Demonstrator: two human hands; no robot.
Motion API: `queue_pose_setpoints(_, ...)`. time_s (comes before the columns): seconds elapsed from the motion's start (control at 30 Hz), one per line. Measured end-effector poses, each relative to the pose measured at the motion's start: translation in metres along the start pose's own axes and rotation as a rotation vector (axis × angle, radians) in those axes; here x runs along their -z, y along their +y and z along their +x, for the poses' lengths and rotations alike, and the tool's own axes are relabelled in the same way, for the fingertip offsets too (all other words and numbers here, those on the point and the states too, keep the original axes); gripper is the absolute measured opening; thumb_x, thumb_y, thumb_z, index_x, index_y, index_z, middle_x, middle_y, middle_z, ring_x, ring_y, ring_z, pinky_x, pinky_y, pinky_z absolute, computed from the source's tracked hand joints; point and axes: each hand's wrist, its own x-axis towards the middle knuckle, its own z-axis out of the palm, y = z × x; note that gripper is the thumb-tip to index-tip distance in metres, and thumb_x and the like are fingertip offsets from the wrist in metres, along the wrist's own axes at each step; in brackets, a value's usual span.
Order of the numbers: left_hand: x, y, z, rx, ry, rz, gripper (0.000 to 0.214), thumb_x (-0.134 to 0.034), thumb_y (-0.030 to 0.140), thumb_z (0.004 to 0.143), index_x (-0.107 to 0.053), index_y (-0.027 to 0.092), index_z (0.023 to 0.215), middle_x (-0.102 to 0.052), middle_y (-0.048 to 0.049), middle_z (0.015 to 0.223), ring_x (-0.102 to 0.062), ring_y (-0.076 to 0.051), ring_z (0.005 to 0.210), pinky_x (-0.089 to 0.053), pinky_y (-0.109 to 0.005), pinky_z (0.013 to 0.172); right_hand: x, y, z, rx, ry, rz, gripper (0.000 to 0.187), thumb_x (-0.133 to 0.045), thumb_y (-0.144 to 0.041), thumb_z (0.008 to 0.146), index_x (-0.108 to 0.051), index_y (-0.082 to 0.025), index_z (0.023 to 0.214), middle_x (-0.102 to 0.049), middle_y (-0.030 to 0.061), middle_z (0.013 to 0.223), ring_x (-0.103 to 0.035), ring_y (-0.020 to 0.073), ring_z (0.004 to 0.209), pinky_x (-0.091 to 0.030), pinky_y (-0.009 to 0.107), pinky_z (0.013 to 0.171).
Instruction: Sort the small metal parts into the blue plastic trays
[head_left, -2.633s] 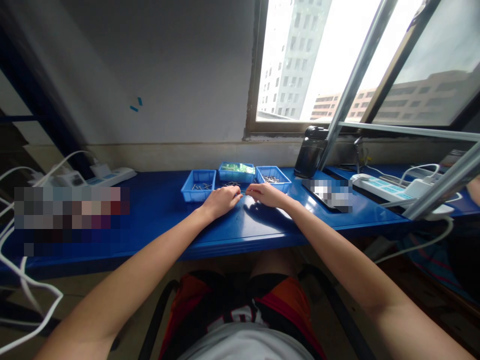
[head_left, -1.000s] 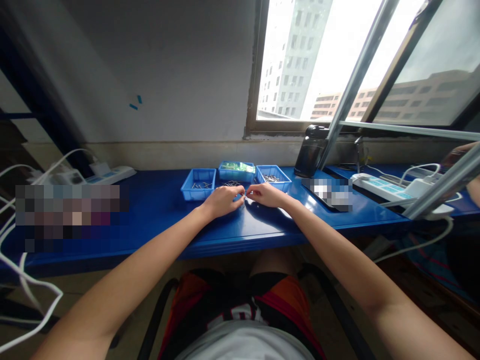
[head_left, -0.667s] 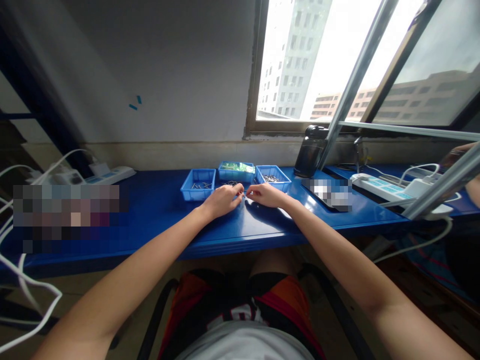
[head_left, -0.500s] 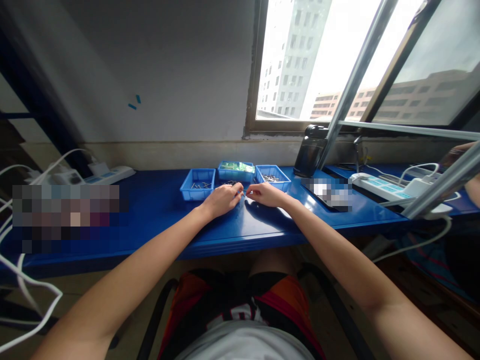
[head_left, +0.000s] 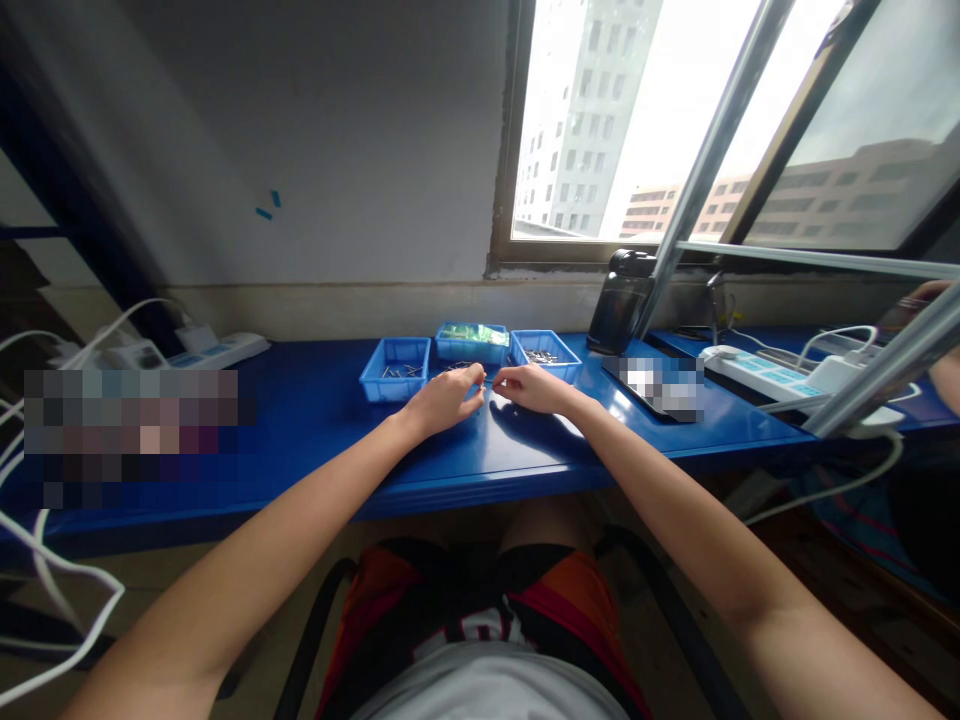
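Note:
Over the middle of the blue table (head_left: 442, 460), my left hand (head_left: 448, 398) is closed with thumb and fingertips together; whatever is between them is too small to name. Just to its right, fingertips a small gap away, my right hand (head_left: 529, 388) is pinched in the same manner, its contents also unclear. Thin metal pieces lie in the left blue bin (head_left: 375, 385), beside my left hand. Behind my right hand, the right blue bin (head_left: 568, 357) holds many small metal pieces. A green packet (head_left: 474, 334) rests in the back blue bin (head_left: 472, 351).
A black bottle (head_left: 621, 305) stands near the window, with a dark flat device (head_left: 637, 385) in front of it. Power strips lie at the right (head_left: 772, 378) and left (head_left: 221, 350). White cables (head_left: 97, 620) hang at the left. A metal post (head_left: 712, 140) rises at the right.
My left fingers have shifted slightly, the thumb side lower and a little more apart from the index finger. My right hand has stayed nearly in place. The bins have not moved.

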Motion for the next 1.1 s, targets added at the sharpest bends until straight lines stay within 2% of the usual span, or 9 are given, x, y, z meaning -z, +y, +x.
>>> queue_pose_setpoints(0.1, -0.001, -0.001, 0.0, -0.032, 0.019, 0.001, 0.007, -0.046, 0.021, 0.081, -0.047, 0.018, 0.087, -0.062, -0.007, 0.098, -0.06, -0.02, 0.094, -0.046, -0.028, 0.081, 0.0, 0.0, 0.0, -0.006, -0.002, 0.003, 0.022, -0.049, -0.03, 0.08, -0.065, -0.017, 0.087, -0.054, -0.0018, 0.057, -0.045, 0.0082, 0.053, -0.032, 0.02, 0.055)
queue_pose_setpoints(0.27, -0.002, 0.0, 0.0, 0.038, -0.062, 0.073, 0.01, -0.046, 0.025, 0.081, -0.05, 0.02, 0.088, -0.063, -0.0024, 0.08, -0.062, -0.018, 0.075, -0.046, -0.026, 0.067, 0.002, -0.001, 0.0, 0.01, 0.002, 0.041, 0.022, -0.049, -0.029, 0.079, -0.065, -0.015, 0.087, -0.052, -0.0025, 0.056, -0.043, 0.0076, 0.052, -0.031, 0.02, 0.054)
queue_pose_setpoints(0.43, -0.003, -0.002, 0.0, 0.05, -0.078, 0.125, 0.018, -0.041, 0.03, 0.085, -0.055, 0.021, 0.093, -0.064, -0.0023, 0.08, -0.061, -0.018, 0.076, -0.045, -0.025, 0.066, 0.005, -0.007, -0.002, 0.043, -0.032, 0.101, 0.023, -0.047, -0.025, 0.078, -0.064, -0.014, 0.09, -0.045, -0.0046, 0.053, -0.04, 0.007, 0.05, -0.03, 0.019, 0.052)
queue_pose_setpoints(0.57, -0.004, -0.004, 0.0, 0.055, -0.088, 0.145, 0.022, -0.04, 0.033, 0.087, -0.057, 0.023, 0.096, -0.065, -0.0024, 0.082, -0.062, -0.018, 0.078, -0.045, -0.025, 0.066, 0.004, -0.011, -0.003, 0.069, -0.043, 0.113, 0.027, -0.048, -0.035, 0.081, -0.064, -0.014, 0.086, -0.048, -0.003, 0.054, -0.041, 0.0075, 0.051, -0.031, 0.019, 0.052)
queue_pose_setpoints(0.73, -0.004, -0.005, -0.001, 0.077, -0.09, 0.134, 0.024, -0.04, 0.036, 0.087, -0.058, 0.023, 0.095, -0.066, -0.0025, 0.082, -0.062, -0.018, 0.077, -0.045, -0.024, 0.065, 0.003, -0.012, -0.003, 0.073, -0.049, 0.127, 0.031, -0.045, -0.038, 0.084, -0.063, -0.013, 0.083, -0.054, -0.0009, 0.057, -0.043, 0.0077, 0.051, -0.032, 0.02, 0.053)
queue_pose_setpoints(0.87, -0.005, -0.006, -0.001, 0.08, -0.089, 0.107, 0.024, -0.039, 0.036, 0.088, -0.059, 0.023, 0.094, -0.066, -0.0025, 0.082, -0.062, -0.018, 0.075, -0.044, -0.024, 0.065, 0.003, -0.011, -0.002, 0.062, -0.055, 0.136, 0.031, -0.043, -0.036, 0.085, -0.064, -0.013, 0.083, -0.056, 0.0001, 0.058, -0.045, 0.008, 0.052, -0.034, 0.019, 0.054)
queue_pose_setpoints(1.1, -0.005, -0.007, -0.001, 0.129, -0.1, 0.115, 0.021, -0.04, 0.033, 0.086, -0.057, 0.019, 0.084, -0.064, -0.0047, 0.079, -0.062, -0.019, 0.072, -0.044, -0.025, 0.06, 0.005, -0.006, -0.001, 0.028, 0.015, 0.056, 0.025, -0.047, -0.031, 0.081, -0.065, -0.014, 0.086, -0.056, -0.0002, 0.058, -0.046, 0.0086, 0.053, -0.033, 0.02, 0.056)
